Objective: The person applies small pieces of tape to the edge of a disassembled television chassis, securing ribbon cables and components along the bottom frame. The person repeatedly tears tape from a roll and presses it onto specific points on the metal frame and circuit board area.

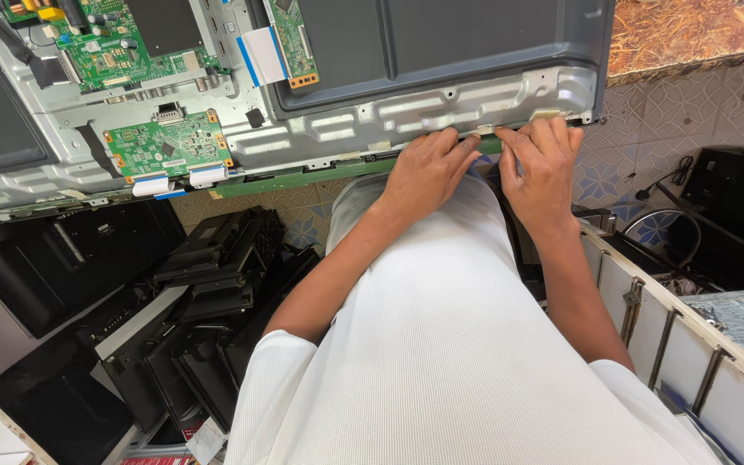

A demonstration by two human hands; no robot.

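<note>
An opened flat-screen television lies face down in front of me, its grey metal back panel exposed. A long narrow green circuit strip runs along its near edge. My left hand rests on that edge, fingertips pressing a small pale flat cable connector. My right hand sits just to the right, fingers curled over the same edge, touching the strip. Neither hand holds a loose object. A small green circuit board with two white ribbon cables sits further left on the panel.
A larger green circuit board lies at the top left. Black printers and plastic casings are stacked on the floor at left. White framed panels stand at right, dark devices beyond. The floor is patterned tile.
</note>
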